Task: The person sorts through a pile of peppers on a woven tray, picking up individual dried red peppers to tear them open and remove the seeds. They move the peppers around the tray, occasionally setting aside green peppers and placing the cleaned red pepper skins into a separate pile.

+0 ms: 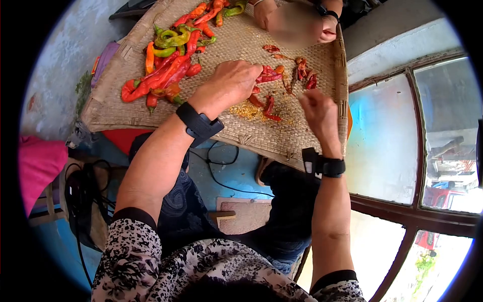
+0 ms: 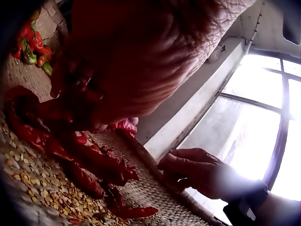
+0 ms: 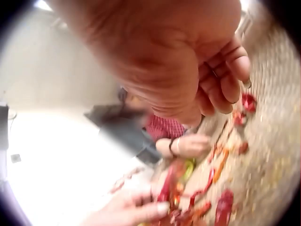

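My left hand (image 1: 229, 85) reaches over the woven tray (image 1: 191, 113) and grips a red chili pepper (image 1: 269, 75). In the right wrist view this pepper (image 3: 166, 189) stands between the left thumb and fingers. My right hand (image 1: 322, 113) hovers near the tray's right side, its fingers (image 3: 229, 89) loosely curled with nothing visible in them. Torn, dried-looking red pepper pieces (image 1: 270, 106) lie between the two hands. Loose yellow seeds (image 1: 246, 111) are scattered below the left hand and show closer in the left wrist view.
Whole red, orange and green peppers (image 1: 166, 70) are heaped on the tray's left. Another person's hands (image 1: 327, 30) are at the far edge. A window (image 1: 387, 131) borders the right side. Black cables (image 1: 83, 191) hang at the left, beside a pink cloth (image 1: 40, 168).
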The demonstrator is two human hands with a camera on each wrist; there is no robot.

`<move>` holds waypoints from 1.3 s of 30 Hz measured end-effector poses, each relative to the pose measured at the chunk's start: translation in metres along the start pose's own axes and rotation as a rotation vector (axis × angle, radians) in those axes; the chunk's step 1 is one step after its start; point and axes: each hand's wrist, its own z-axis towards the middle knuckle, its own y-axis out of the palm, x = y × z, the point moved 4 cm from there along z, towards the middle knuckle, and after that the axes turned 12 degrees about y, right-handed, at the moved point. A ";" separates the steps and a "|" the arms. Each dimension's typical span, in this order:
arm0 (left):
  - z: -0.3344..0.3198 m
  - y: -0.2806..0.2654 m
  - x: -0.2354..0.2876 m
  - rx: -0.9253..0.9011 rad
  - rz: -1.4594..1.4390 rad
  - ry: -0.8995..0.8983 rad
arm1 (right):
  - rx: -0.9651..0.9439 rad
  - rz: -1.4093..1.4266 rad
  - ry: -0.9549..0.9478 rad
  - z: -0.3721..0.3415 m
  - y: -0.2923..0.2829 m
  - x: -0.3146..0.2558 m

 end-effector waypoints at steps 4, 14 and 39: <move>0.000 -0.001 0.003 0.073 0.001 0.010 | -0.191 -0.379 0.023 -0.018 0.042 -0.040; -0.002 -0.015 -0.002 0.126 -0.053 -0.031 | -0.087 -0.309 0.039 -0.004 0.039 -0.019; -0.005 -0.027 -0.013 0.170 -0.034 -0.054 | -0.050 -0.570 -0.249 0.033 0.076 -0.032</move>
